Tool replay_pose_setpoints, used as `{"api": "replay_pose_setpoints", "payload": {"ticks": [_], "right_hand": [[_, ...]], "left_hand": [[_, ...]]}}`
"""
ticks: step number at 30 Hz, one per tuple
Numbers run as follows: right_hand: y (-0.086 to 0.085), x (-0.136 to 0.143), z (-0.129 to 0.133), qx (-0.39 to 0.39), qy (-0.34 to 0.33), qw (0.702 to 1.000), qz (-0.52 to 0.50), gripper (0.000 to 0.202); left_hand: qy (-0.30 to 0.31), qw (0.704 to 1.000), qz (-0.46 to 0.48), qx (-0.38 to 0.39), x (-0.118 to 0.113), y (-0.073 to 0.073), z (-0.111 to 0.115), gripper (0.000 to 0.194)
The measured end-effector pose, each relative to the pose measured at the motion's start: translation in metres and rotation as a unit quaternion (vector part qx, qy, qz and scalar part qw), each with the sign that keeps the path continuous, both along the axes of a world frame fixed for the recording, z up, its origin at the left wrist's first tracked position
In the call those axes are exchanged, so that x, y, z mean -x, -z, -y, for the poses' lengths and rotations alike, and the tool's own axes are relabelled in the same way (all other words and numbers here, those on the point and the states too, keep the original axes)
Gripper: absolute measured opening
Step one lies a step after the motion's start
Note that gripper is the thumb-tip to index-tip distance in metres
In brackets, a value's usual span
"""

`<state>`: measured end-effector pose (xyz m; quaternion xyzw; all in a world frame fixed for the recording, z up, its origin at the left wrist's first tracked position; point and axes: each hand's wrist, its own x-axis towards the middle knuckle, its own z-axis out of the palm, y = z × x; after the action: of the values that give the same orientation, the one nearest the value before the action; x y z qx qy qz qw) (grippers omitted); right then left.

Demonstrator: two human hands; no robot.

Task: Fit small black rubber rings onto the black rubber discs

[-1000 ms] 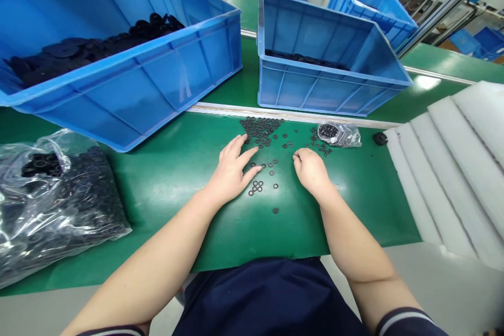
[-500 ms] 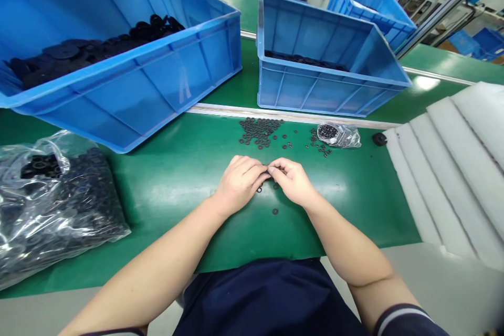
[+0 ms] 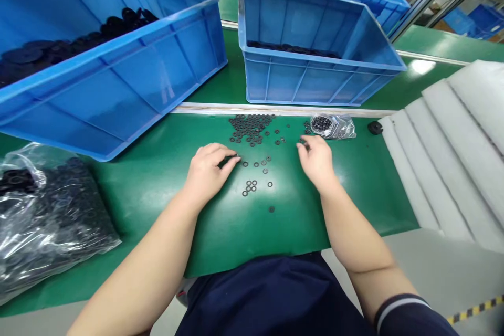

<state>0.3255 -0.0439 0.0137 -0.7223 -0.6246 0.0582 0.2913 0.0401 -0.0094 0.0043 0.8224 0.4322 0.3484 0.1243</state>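
Observation:
My left hand [image 3: 208, 172] is over the green table, thumb and index finger pinched on a small black ring that mostly hides between the fingertips. Just right of it lie several loose black rings [image 3: 256, 165], and another group of rings [image 3: 249, 189] sits closer to me. A lone dark ring [image 3: 271, 209] rests nearest my body. My right hand [image 3: 318, 161] is at the tiny black pieces [image 3: 307, 128] beside a small clear bag [image 3: 334, 126]. Its thumb and index finger are drawn together around something dark, too small to make out.
A heap of black rings [image 3: 252, 127] lies farther back on the green table [image 3: 220, 241]. Two blue bins [image 3: 189, 47] [image 3: 307, 81] hold black parts. A large clear bag [image 3: 59, 226] stands left; white foam sheets [image 3: 441, 152] and a black round part [image 3: 375, 127] are right.
My hands were together at the middle and have parted, the left going left and the right going right to the tiny pieces. Several rings between them now show.

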Motion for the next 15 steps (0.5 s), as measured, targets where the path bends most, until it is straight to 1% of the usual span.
{"api": "replay_pose_setpoints", "payload": {"ticks": [2, 5, 8, 10, 15], "right_hand": [[0.004, -0.021, -0.007, 0.021, 0.055, 0.997, 0.049, 0.033], [0.009, -0.037, -0.014, 0.05, 0.092, 0.991, 0.083, 0.031], [0.013, -0.04, -0.016, 0.066, 0.097, 0.989, 0.095, 0.026], [0.015, -0.04, -0.016, 0.058, 0.097, 0.989, 0.094, 0.026], [0.016, -0.041, -0.016, 0.049, 0.094, 0.991, 0.08, 0.026]], "left_hand": [[-0.004, 1.0, -0.005, 0.023, 0.003, 0.001, -0.003, 0.019], [0.013, 0.999, -0.015, 0.05, 0.003, 0.003, -0.003, 0.02], [0.035, 0.997, -0.016, 0.066, 0.001, 0.006, -0.002, 0.022], [0.043, 0.997, -0.018, 0.069, 0.0, 0.009, -0.002, 0.022], [0.039, 0.997, -0.024, 0.062, -0.002, 0.013, -0.004, 0.02]]}}
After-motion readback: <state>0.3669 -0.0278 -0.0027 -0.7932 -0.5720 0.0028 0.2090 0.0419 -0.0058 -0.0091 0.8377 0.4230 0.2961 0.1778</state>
